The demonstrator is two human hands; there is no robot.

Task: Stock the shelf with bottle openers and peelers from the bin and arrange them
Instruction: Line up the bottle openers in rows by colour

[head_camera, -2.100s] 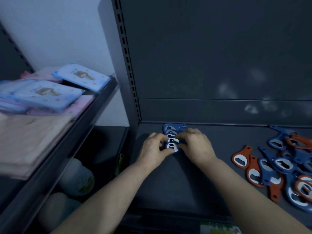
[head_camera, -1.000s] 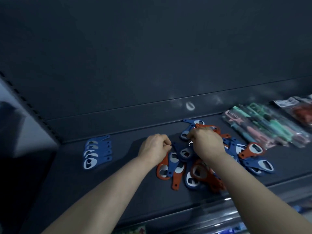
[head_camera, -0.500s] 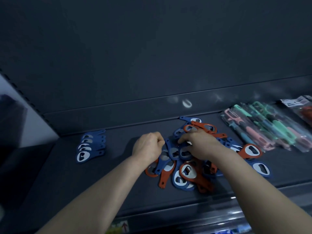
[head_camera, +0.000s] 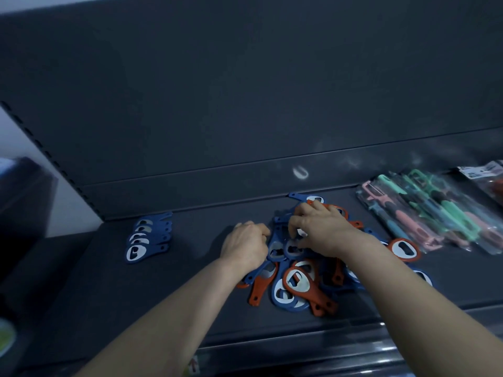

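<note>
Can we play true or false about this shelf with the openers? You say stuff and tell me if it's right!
1. A neat row of blue openers lies left of the pile. True.
2. The pile holds only orange openers. False: blue and orange ones are mixed in it.
3. The left hand and right hand are both at the pile. True.
4. The peelers lie between the row and the pile. False: the peelers lie to the right of the pile, in clear packets.
5. Bare shelf shows between the row and the pile. True.
</note>
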